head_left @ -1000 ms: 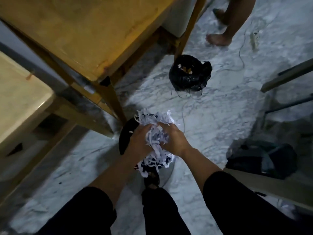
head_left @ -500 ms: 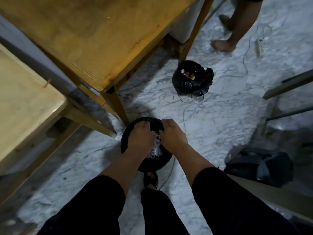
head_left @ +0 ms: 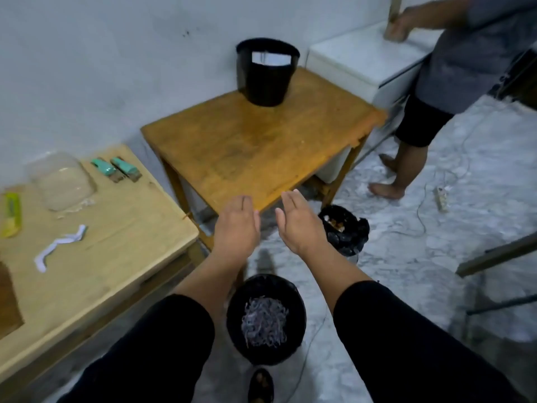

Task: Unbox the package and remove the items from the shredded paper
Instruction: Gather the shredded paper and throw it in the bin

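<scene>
A wad of white shredded paper (head_left: 263,320) lies inside a black bin (head_left: 235,321) on the marble floor between my arms. My left hand (head_left: 236,228) and my right hand (head_left: 300,225) hover empty above the bin, fingers loosely extended, near the front edge of the brown wooden table (head_left: 255,146). On the pale table (head_left: 116,245) at left lie a clear plastic container (head_left: 62,181), two teal items (head_left: 116,169), a green packet (head_left: 11,213) and one loose strip of white paper (head_left: 59,245).
A black bucket (head_left: 267,72) stands at the back of the brown table. A second bin with a black liner (head_left: 344,231) sits on the floor by the table leg. Another person (head_left: 453,68) stands at right beside a white cabinet (head_left: 366,62). A cable and power strip (head_left: 441,197) lie on the floor.
My hands pushed the shredded paper down into the black bin, let go of it and rose empty. The view tilted up, revealing the tabletops.
</scene>
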Action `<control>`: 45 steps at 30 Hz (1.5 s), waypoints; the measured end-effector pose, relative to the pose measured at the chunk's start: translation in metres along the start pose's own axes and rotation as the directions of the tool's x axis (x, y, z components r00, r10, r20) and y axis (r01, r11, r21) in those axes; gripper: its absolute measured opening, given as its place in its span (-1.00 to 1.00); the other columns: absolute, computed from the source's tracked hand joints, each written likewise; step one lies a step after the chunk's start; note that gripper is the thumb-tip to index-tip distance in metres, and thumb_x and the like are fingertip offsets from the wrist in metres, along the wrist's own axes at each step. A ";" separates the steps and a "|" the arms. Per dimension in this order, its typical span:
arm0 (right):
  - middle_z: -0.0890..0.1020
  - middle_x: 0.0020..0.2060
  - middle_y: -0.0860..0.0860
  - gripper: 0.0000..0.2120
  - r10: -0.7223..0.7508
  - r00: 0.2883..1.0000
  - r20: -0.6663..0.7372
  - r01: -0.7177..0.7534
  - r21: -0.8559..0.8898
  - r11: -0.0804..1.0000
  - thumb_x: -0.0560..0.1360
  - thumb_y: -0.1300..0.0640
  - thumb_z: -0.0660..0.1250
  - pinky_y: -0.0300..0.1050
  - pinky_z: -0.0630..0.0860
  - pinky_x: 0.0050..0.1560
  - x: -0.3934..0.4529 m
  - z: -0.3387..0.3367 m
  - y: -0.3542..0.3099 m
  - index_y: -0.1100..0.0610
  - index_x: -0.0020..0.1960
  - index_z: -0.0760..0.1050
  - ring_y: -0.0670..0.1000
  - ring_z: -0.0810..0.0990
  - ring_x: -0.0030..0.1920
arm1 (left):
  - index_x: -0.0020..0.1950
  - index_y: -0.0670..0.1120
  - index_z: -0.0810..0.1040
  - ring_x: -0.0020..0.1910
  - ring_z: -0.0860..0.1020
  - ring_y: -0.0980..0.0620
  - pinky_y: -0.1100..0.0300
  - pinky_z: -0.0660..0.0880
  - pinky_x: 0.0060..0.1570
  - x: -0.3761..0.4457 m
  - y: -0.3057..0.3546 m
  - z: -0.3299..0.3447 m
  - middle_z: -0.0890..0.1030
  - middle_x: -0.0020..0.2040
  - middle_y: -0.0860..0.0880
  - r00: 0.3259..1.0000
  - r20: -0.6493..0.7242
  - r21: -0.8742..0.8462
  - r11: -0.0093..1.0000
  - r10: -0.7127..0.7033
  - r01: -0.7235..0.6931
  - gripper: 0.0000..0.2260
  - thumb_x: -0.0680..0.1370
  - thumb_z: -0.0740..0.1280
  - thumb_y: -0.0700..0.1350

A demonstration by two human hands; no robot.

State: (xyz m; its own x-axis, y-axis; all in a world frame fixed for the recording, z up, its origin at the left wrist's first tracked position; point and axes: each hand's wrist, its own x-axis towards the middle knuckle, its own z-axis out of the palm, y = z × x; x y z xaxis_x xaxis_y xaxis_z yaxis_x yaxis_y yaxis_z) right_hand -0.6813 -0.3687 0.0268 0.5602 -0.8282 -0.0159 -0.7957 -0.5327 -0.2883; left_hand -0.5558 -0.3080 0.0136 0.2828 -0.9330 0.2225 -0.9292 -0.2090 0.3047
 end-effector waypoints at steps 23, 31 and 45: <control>0.17 0.48 0.11 -0.47 -0.260 0.911 0.319 0.202 0.202 0.958 0.57 0.02 0.12 0.00 0.13 0.48 0.037 0.143 -0.251 0.19 0.46 0.09 0.07 0.13 0.48 | 0.20 -0.21 0.46 0.19 0.41 -0.27 -0.15 0.40 0.21 -0.152 -0.284 -0.044 0.43 0.21 -0.30 0.728 0.077 0.034 0.732 -0.681 0.681 -0.57 0.51 -0.04 -0.04; 0.02 0.52 0.09 -0.41 -0.246 0.901 0.359 0.208 0.140 0.968 0.59 -0.06 0.04 -0.05 -0.01 0.52 0.095 0.203 -0.242 0.18 0.50 -0.06 0.06 -0.04 0.52 | 0.47 -0.28 0.00 0.46 0.10 -0.30 -0.12 0.07 0.41 -0.135 -0.333 0.008 0.12 0.47 -0.35 0.565 0.047 -0.080 0.560 -0.824 0.824 -0.14 0.37 0.03 0.28; 0.16 0.49 0.17 -0.46 -0.601 0.767 0.223 0.552 0.248 0.796 0.57 0.07 0.09 -0.06 0.05 0.47 0.226 0.243 -0.302 0.23 0.48 0.05 0.11 0.11 0.49 | 0.49 -0.15 0.03 0.51 0.04 -0.10 -0.07 0.02 0.44 -0.034 -0.423 0.017 0.14 0.52 -0.13 0.805 0.027 -0.048 0.804 -0.592 0.593 -0.23 0.42 -0.01 0.31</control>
State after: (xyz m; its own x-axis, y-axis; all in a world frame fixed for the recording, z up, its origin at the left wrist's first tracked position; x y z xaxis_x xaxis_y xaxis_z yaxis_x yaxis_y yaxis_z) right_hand -0.2587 -0.3528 -0.1226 0.9597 -0.2762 -0.0521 -0.2671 -0.8380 -0.4759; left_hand -0.1764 -0.1932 -0.1381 0.7716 -0.6355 -0.0268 -0.5678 -0.7072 0.4213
